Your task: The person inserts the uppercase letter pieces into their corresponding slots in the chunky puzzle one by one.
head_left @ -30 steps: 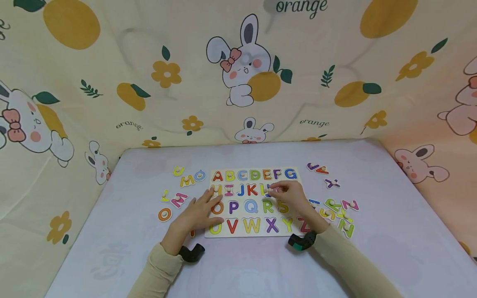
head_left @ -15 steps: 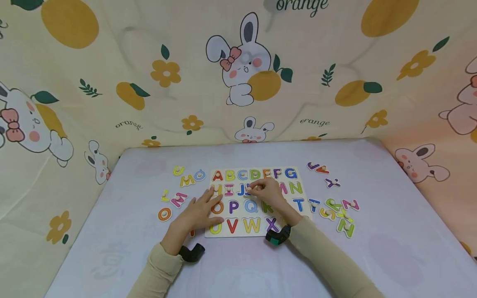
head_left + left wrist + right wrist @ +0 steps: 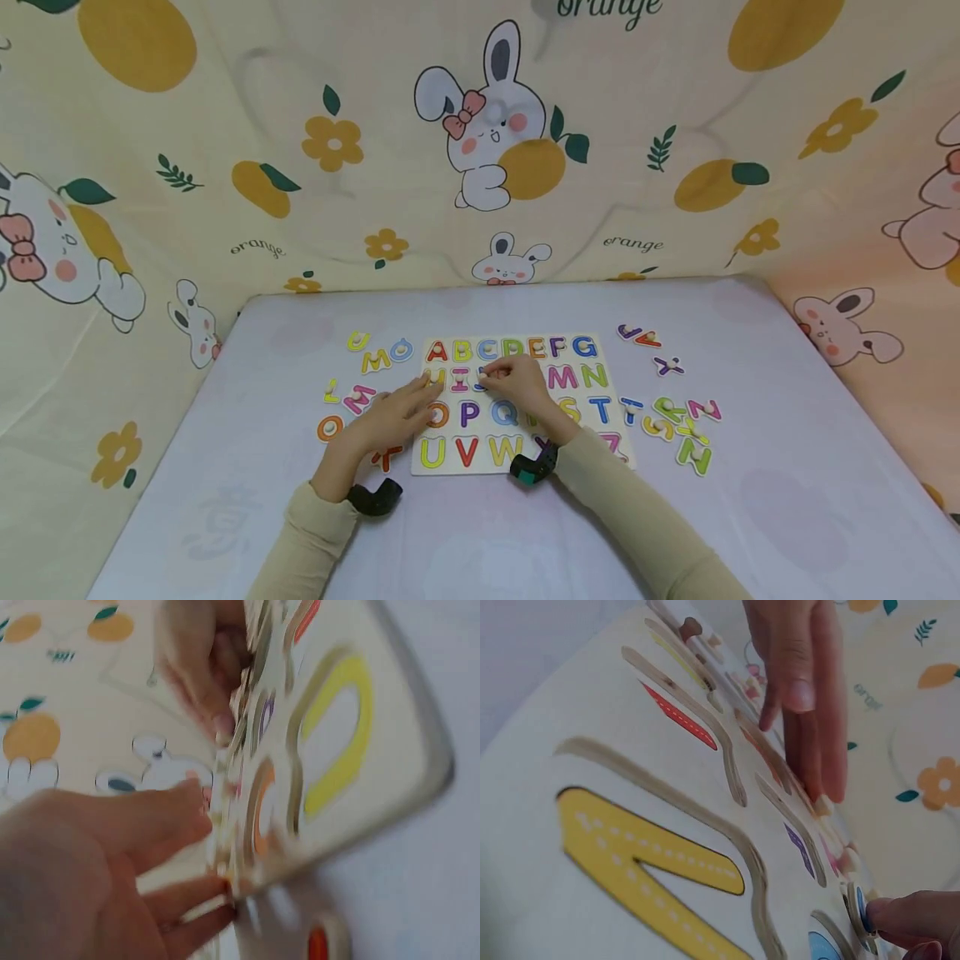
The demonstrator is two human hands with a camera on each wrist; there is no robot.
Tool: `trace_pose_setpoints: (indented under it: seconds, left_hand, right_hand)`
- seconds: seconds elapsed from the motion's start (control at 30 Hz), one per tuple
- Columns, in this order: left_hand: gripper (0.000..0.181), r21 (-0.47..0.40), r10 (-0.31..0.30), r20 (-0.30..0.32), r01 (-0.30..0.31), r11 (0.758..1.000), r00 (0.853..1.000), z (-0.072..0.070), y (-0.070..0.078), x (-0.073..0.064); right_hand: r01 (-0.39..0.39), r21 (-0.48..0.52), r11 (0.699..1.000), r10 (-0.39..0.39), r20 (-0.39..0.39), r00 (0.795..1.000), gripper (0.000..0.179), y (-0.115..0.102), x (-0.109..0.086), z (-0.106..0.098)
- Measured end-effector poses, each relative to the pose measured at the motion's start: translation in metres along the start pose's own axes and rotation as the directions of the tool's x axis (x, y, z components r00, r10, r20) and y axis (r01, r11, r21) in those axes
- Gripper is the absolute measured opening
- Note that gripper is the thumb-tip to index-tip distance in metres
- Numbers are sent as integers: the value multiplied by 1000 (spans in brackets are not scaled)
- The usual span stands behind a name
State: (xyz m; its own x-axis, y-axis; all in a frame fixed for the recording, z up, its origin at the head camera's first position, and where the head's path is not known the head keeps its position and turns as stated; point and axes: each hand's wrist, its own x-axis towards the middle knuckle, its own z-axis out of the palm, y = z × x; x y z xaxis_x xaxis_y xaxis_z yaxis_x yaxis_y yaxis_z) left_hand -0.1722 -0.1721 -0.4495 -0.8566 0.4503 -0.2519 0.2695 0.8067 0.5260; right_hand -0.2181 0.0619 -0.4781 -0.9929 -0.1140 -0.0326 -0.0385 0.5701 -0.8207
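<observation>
My right hand (image 3: 517, 390) pinches the knob of a blue letter J piece (image 3: 862, 909) over the J slot in the second row of the alphabet puzzle board (image 3: 450, 469). Its fingertips mostly cover the piece in the head view. My left hand (image 3: 396, 414) has its fingers stretched out at the board's left edge, beside the seated H piece (image 3: 435, 379). Whether those fingers touch the board is unclear. Pieces A to G fill the top row, and a pink I piece (image 3: 460, 380) sits beside the J slot.
Loose letter pieces lie left of the board, including an orange O (image 3: 330, 428), a pink M (image 3: 359, 399) and a red piece (image 3: 386, 458) near my left wrist. To the right are a blue T (image 3: 632, 410), a green N (image 3: 693, 457) and several others.
My right hand has carried the J piece leftward along the second row to the J slot. My left hand has shifted slightly left, uncovering the U slot and the red piece.
</observation>
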Motion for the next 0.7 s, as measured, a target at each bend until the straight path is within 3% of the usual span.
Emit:
trace_pose_setpoints:
  seconds: [0.23,0.7]
  left_hand:
    - [45,-65,61,-9,-61,996,998,-6,-9,0]
    - [48,-54,59,-9,-60,997,998,-7,-9,-2]
  right_hand:
    - [-7,-44,999,7,7,1000,17,-7,2,6]
    - [-70,-108,992,68,-18,997,15,-7,-3,-4]
